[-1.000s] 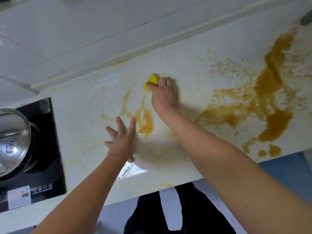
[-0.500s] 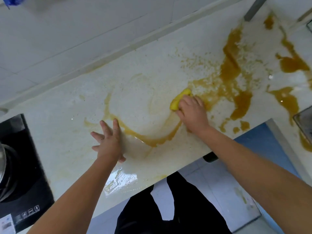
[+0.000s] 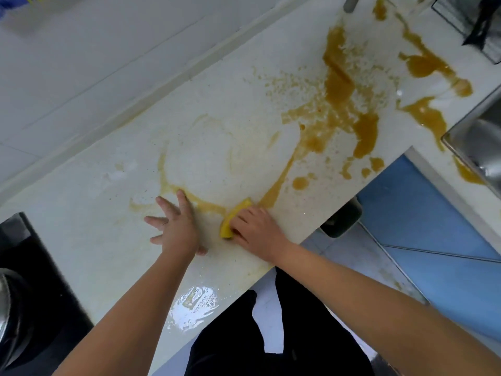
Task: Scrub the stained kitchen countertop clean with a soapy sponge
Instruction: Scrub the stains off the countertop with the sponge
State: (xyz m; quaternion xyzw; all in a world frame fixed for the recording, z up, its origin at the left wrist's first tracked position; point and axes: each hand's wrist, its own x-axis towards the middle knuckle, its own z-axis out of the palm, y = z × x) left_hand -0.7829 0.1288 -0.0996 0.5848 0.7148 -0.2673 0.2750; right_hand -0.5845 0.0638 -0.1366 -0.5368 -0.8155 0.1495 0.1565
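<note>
**Figure: scrubbing in progress, head view.** The yellow sponge [image 3: 230,219] is shown pressed to the pale countertop [image 3: 81,213] near its front edge. It is grasped by the right hand [image 3: 257,232], whose fingers are curled over its top. The left hand [image 3: 177,226] is laid flat just beside it, with fingers straight and spread and nothing held. A thin brown trail [image 3: 206,205] is seen running from the left fingertips to the sponge and on toward the main brown stain [image 3: 340,85], which is left thick across the far right of the surface.

Several risks are judged likely. Because the sponge is worked so near the front edge, brown liquid may be swept over it onto the floor and the dark clothing below. A foamy puddle [image 3: 193,301] is already gathered at that edge. The bracing left hand may be made to slide, since it is planted on a wet film. If the sponge is loaded with brown liquid, the stain may be smeared into cleaned areas rather than lifted.

Only a corner of the steel sink [image 3: 474,142] is shown at the right. Its contents cannot be told, though brown liquid is seen along its rim. On the black cooktop [image 3: 32,253] a metal pot [image 3: 8,308] is cut off by the frame, and its contents are hidden.
</note>
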